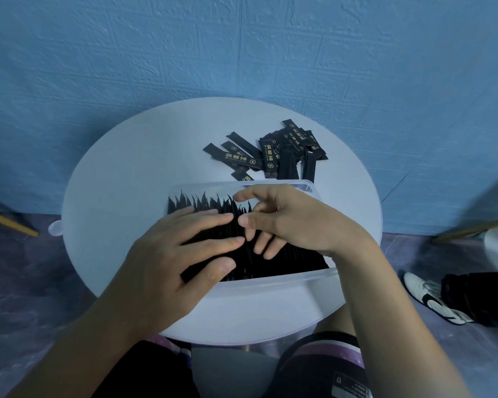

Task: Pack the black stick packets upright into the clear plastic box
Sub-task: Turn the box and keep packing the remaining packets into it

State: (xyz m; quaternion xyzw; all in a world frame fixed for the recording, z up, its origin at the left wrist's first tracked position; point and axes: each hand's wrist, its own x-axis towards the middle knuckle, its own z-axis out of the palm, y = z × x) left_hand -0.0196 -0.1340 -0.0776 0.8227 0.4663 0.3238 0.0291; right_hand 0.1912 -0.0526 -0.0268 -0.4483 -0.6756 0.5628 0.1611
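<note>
A wooden chair leg (15,224) juts in at the far left, beside a round white table (112,182) set against a blue textured wall (242,53). At the table's centre stands a clear plastic box (270,285), its far rim toward the wall and its near wall toward the person. Black stick packets (285,259) stand upright in it in a close row, their pointed tops showing along the far side. The person's left hand (167,254) lies flat on the left part of the row, fingers straight and close together, pressing on the packet tops and gripping nothing. The right hand (293,222) hovers over the right part of the row, fingers spread and slightly bent, fingertips touching the packets; it has hold of nothing that can be made out. The two hands nearly meet over the middle of the box. Behind the box, toward the right, loose packets (270,156) with gold print lie flat in a scattered heap on the table, the nearest of them just beside the box's far rim. On the floor at far right is a white and black shoe (431,297).
</note>
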